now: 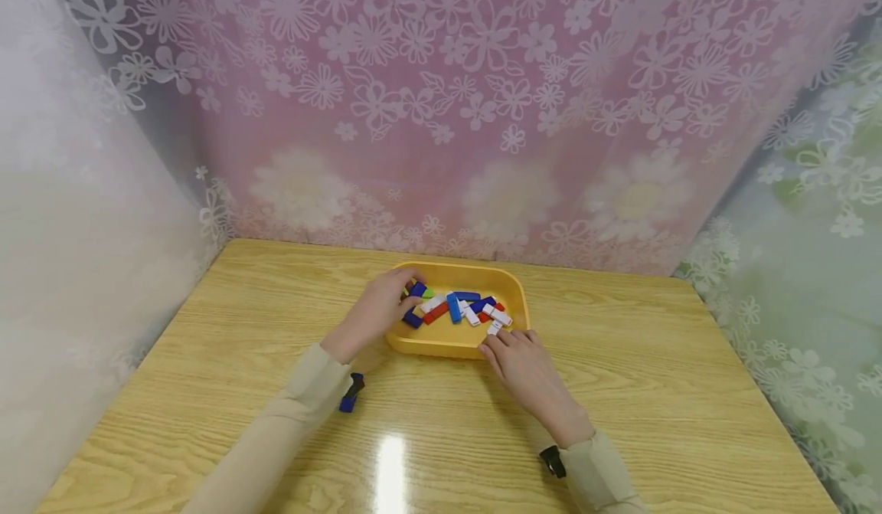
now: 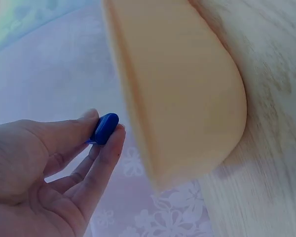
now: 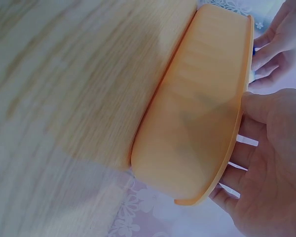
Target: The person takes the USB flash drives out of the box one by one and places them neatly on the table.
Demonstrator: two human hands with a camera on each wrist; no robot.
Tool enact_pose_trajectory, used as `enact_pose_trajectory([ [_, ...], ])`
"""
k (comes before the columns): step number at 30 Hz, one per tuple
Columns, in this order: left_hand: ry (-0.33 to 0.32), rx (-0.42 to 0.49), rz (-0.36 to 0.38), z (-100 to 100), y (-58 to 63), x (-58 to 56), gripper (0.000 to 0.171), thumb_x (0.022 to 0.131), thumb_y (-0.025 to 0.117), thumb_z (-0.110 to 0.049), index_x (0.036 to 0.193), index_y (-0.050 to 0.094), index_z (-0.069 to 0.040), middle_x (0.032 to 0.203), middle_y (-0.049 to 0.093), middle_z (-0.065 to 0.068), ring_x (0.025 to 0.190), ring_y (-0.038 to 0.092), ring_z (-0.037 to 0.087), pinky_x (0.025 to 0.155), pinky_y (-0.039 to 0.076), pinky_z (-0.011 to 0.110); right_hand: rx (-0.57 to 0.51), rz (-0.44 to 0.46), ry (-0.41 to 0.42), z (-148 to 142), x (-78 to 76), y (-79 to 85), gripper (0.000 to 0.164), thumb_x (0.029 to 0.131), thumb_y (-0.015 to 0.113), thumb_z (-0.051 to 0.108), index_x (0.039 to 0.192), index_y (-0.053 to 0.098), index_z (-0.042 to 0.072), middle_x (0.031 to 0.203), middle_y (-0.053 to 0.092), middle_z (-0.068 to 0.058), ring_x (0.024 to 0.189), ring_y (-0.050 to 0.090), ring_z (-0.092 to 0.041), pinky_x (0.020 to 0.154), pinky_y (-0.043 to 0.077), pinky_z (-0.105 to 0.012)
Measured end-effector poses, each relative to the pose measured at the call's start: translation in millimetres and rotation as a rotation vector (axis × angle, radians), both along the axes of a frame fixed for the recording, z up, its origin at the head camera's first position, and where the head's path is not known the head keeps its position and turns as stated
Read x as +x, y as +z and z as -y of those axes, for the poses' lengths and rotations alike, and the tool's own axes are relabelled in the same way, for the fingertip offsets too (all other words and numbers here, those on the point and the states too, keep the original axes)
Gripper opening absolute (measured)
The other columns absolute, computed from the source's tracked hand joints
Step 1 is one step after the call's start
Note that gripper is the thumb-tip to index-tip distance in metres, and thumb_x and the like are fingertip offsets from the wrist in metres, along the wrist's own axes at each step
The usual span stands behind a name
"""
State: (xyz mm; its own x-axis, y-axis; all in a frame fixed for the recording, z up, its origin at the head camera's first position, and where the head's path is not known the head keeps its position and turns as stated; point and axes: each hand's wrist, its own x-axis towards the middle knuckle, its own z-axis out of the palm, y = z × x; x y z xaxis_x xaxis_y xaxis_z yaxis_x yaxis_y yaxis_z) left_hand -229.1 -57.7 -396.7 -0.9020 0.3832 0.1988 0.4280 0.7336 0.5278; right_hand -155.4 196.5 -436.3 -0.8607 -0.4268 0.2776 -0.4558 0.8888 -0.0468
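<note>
The fingers and thumb of the left hand point(image 1: 375, 307) pinch a blue piece point(image 2: 106, 128) above the left end of the yellow tray point(image 1: 441, 349), at the centre of the head view; the right hand point(image 1: 527, 368) has its fingers over the rim at the tray's lower right, thumb outside; white, red, blue and green pieces point(image 1: 436, 313) lie inside; lower left of centre, another blue piece point(image 1: 347, 404) lies on the table point(image 1: 654, 391) beside the left sleeve point(image 1: 313, 384); a pink flowered curtain point(image 1: 413, 100) fills the top
</note>
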Motion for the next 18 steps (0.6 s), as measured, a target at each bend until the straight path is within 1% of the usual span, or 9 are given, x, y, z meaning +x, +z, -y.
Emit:
enact_pose_trajectory([
  [3,0.013,0.041,0.020,7.1,3.6,6.4,0.027,0.097,0.069,-0.010,0.124,0.063,-0.009,0.104,0.068,0.008,0.087,0.067,0.021,0.073,0.057,0.032,-0.002,0.004,-0.003,-0.5,-0.4,-0.4,0.019,0.104,0.060,0.027,0.099,0.071,0.012,0.092,0.068,-0.002,0.087,0.061,-0.025,0.086,0.044,-0.044],
  [8,0.021,0.077,0.004,19.3,5.4,18.8,0.028,0.095,0.071,-0.009,0.122,0.063,-0.006,0.103,0.067,0.010,0.086,0.069,0.023,0.073,0.058,0.033,0.005,0.022,-0.012,-1.2,-1.3,-0.8,0.020,0.104,0.059,0.028,0.100,0.071,0.013,0.094,0.069,-0.002,0.089,0.062,-0.026,0.088,0.045,-0.044],
  [12,0.043,0.088,0.001,28.2,3.6,29.3,0.028,0.094,0.072,-0.008,0.120,0.063,-0.004,0.103,0.067,0.011,0.085,0.069,0.023,0.072,0.058,0.033,0.002,0.032,-0.013,-0.7,-1.2,0.3,0.020,0.104,0.059,0.028,0.101,0.071,0.012,0.094,0.069,-0.002,0.089,0.062,-0.026,0.089,0.045,-0.045],
  [18,0.085,0.096,0.045,42.1,-3.7,46.3,0.025,0.092,0.075,-0.008,0.114,0.063,-0.005,0.101,0.068,0.010,0.083,0.069,0.021,0.070,0.058,0.033,0.005,0.030,-0.006,0.4,-0.4,1.1,0.019,0.104,0.060,0.027,0.099,0.070,0.012,0.091,0.067,-0.002,0.087,0.061,-0.026,0.088,0.045,-0.045],
])
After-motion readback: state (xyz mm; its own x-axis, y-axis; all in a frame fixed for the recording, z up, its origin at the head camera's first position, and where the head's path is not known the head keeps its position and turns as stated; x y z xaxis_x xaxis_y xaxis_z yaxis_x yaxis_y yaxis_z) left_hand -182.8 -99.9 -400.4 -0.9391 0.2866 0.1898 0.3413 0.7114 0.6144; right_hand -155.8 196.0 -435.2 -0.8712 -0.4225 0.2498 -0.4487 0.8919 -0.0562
